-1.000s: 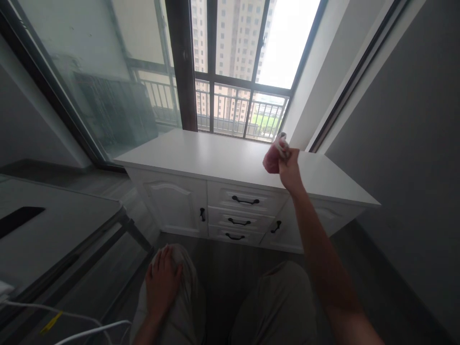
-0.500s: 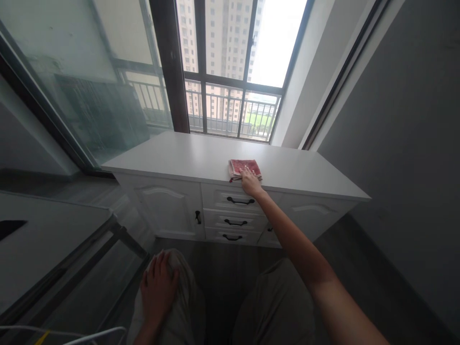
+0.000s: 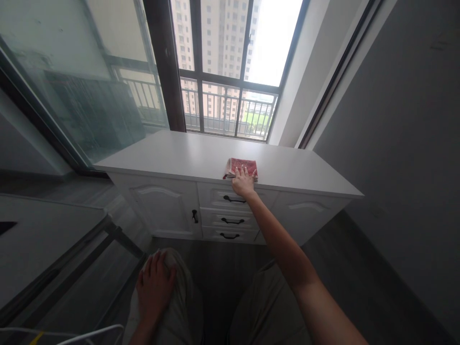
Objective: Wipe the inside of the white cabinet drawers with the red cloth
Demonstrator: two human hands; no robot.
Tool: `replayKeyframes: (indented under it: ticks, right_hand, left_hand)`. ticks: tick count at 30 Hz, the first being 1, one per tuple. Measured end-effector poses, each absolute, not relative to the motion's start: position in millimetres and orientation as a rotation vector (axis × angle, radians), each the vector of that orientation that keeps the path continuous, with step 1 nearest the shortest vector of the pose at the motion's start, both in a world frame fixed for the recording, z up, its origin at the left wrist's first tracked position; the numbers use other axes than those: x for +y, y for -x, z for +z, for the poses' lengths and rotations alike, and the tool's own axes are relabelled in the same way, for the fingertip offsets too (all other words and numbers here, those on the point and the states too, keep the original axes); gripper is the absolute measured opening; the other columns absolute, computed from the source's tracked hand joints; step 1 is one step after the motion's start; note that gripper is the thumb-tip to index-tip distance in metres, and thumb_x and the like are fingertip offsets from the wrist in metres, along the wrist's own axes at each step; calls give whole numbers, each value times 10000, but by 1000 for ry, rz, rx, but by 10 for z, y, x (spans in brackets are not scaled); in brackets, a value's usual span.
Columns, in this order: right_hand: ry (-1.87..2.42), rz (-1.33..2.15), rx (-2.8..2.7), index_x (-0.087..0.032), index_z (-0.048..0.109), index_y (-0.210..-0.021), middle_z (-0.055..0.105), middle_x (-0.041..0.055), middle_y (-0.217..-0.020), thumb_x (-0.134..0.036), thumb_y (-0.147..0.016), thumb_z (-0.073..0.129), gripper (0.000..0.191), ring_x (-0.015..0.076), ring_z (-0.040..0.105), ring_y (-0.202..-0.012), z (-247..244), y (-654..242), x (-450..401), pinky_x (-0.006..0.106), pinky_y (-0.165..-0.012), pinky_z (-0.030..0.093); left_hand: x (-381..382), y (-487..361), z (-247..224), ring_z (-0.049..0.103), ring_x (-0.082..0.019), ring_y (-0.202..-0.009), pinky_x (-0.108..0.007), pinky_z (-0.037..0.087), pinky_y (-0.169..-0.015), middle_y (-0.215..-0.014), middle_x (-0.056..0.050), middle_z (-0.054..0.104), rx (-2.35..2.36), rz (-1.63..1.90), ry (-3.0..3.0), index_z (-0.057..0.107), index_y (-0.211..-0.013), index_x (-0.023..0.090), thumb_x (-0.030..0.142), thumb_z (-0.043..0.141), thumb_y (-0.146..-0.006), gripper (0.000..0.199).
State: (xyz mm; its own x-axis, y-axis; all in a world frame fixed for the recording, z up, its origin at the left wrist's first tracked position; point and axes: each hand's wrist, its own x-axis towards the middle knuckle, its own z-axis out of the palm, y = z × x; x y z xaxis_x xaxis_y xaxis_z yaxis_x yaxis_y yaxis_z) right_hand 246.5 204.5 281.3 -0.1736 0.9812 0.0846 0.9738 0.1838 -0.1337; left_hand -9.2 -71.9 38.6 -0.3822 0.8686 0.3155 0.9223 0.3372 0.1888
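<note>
As the cloth (image 3: 245, 164) is pressed beneath the spread right hand (image 3: 243, 183), wiping seems in hand; flat sliding would be required next.

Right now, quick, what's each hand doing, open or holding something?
Left hand: open, holding nothing, resting on the knee.
Right hand: open, fingers spread over the red cloth on the white cabinet.

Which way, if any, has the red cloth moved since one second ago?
Yes, leftward: the red cloth was well right of the top drawer handle, and now lies nearly in line with it.
</note>
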Motion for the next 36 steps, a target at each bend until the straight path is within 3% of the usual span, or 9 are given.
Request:
replayKeyframes:
  ticks: [8, 14, 18, 20, 23, 26, 28, 32, 36]
  right_hand:
    - [1870, 63, -2240, -95, 239, -1691, 136, 160, -1769, -351, -1048, 256, 692, 293, 81, -1637, 2741, -2481, 1976, 596, -1288, -10]
    - [1729, 144, -2160, -105, 376, -1641, 255, 157, -1740, -344, -1036, 381, 651, 288, 136, -1628, 2718, -2533, 1968, 569, -1298, -15]
    - [1417, 177, -2025, -129, 550, -1523, 428, 146, -1661, -309, -1009, 418, 560, 249, 289, -1585, 2657, -2816, 1674, 514, -1317, 54]
    - [1262, 183, -1910, -175, 678, -1371, 556, 134, -1562, -336, -1017, 402, 477, 242, 439, -1500, 2553, -3082, 1349, 495, -1304, 170]
    - [1260, 304, -1714, -210, 767, -1142, 733, 128, -1300, -437, -1037, 382, 460, 252, 653, -1250, 2237, -3599, 716, 430, -1119, 460]
    - [1556, 350, -1481, -191, 781, -1062, 781, 143, -1104, -571, -1012, 400, 540, 284, 724, -1029, 1685, -4100, 83, 420, -948, 543]
    - [1689, 354, -1414, -178, 785, -1060, 777, 171, -1114, -653, -978, 414, 608, 323, 723, -1045, 1216, -4315, -270, 452, -930, 551]
    - [1825, 144, -1470, -160, 778, -1173, 706, 220, -1315, -718, -963, 327, 747, 386, 650, -1250, 336, -4337, -754, 562, -1056, 498]
    - [1960, -58, -1595, -165, 735, -1302, 588, 199, -1503, -607, -1002, 273, 707, 398, 490, -1454, -42, -4146, -914, 614, -1144, 406]
  left_hand:
    - [-737, 82, 389, 385, -318, -1530, -512, 304, -1247, -1585, -175, 529, -2421, -533, 1648, 519, -1512, 79, 353, 344, -1027, 584]
    - [-735, 99, 377, 412, -333, -1508, -516, 310, -1242, -1578, -175, 536, -2436, -508, 1656, 537, -1495, 77, 365, 347, -1022, 585]
    - [-739, 121, 371, 401, -326, -1520, -506, 323, -1234, -1578, -172, 537, -2442, -506, 1655, 529, -1508, 102, 357, 377, -1010, 580]
    - [-741, 125, 373, 399, -330, -1521, -517, 328, -1230, -1581, -177, 532, -2436, -511, 1657, 526, -1507, 92, 357, 373, -1010, 583]
    - [-738, 121, 375, 405, -336, -1513, -526, 329, -1229, -1580, -180, 533, -2433, -504, 1654, 538, -1490, 73, 364, 354, -1018, 584]
    - [-731, 119, 367, 406, -336, -1512, -525, 327, -1232, -1577, -178, 539, -2446, -481, 1652, 556, -1476, 73, 360, 356, -1016, 578]
    - [-727, 121, 357, 404, -331, -1515, -523, 319, -1238, -1581, -172, 537, -2451, -479, 1649, 559, -1480, 90, 350, 370, -1010, 569]
    - [-722, 123, 361, 412, -327, -1512, -515, 318, -1241, -1578, -176, 541, -2444, -493, 1649, 567, -1480, 100, 334, 390, -1001, 562]
    - [-720, 92, 417, 417, -335, -1506, -535, 330, -1229, -1569, -176, 549, -2462, -498, 1653, 569, -1482, 113, 330, 406, -996, 558]
